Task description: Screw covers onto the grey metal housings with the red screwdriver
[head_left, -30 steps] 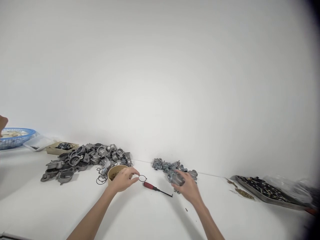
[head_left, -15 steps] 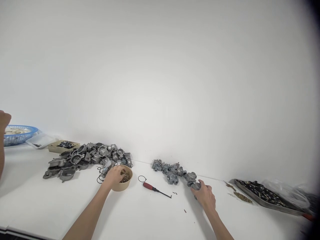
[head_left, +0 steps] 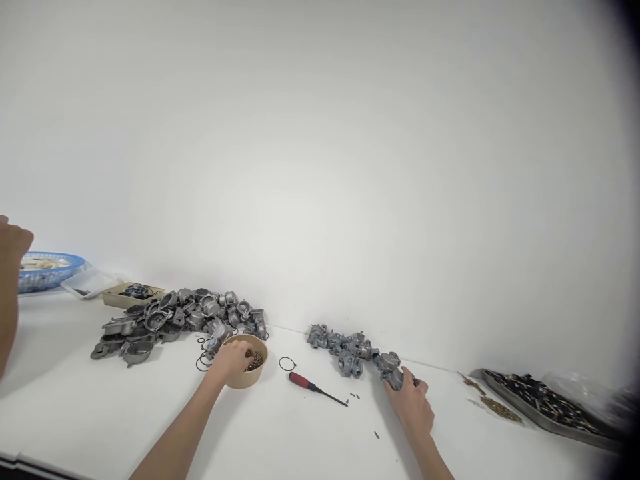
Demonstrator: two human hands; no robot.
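My left hand (head_left: 233, 358) reaches over the rim of a round tan bowl (head_left: 244, 380) of small brass-coloured screws, fingertips bent down among them; whether it pinches any is hidden. On the right, my right hand (head_left: 410, 400) is wrapped round a grey metal carburetor part (head_left: 394, 379) at the near end of a row of similar metal bodies (head_left: 345, 347). Between the hands lie a red-handled screwdriver (head_left: 315, 387) and a thin black ring (head_left: 287, 363). A few small screws (head_left: 377, 435) are scattered on the white table near the screwdriver's tip.
Left of the bowl is a heap of grey metal bowls (head_left: 170, 320). Behind it stand a tan tray (head_left: 116, 298), a clear tray (head_left: 87, 283) and a blue basket (head_left: 75, 263). Another person's hand (head_left: 15, 241) shows at far left. A metal tray of dark parts (head_left: 545, 403) lies right.
The whole view has shifted slightly, so things sit a little further right and lower. My left hand remains at the bowl and my right at the metal part. The other person's hand shows more.
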